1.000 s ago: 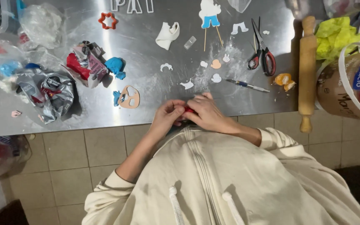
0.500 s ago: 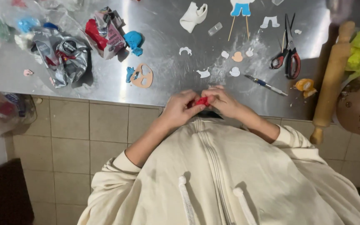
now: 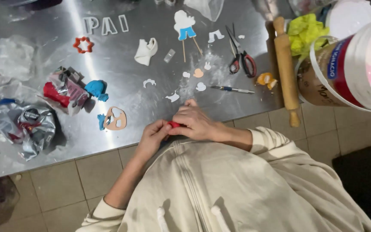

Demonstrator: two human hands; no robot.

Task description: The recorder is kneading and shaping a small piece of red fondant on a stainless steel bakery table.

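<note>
My left hand (image 3: 152,136) and my right hand (image 3: 195,122) meet at the near edge of the steel table (image 3: 121,51). Both pinch a small red lump of modelling paste (image 3: 173,125) between their fingertips. Only a sliver of the red lump shows; the fingers cover the rest. Just left of my hands lies a flat peach and blue face-shaped cutout (image 3: 115,118). Small white and peach paste scraps (image 3: 199,86) lie beyond my right hand.
A wooden rolling pin (image 3: 286,68), scissors (image 3: 240,56) and a thin craft knife (image 3: 232,89) lie to the right. A large lidded bucket (image 3: 348,68) stands at the far right. Foil wrappers with red and blue paste (image 3: 65,92), a red star cutter (image 3: 83,44) and a figure on sticks (image 3: 184,26) lie further back.
The view has swung, shifting the table in frame. My hands stay together at the table edge, still working the red lump.
</note>
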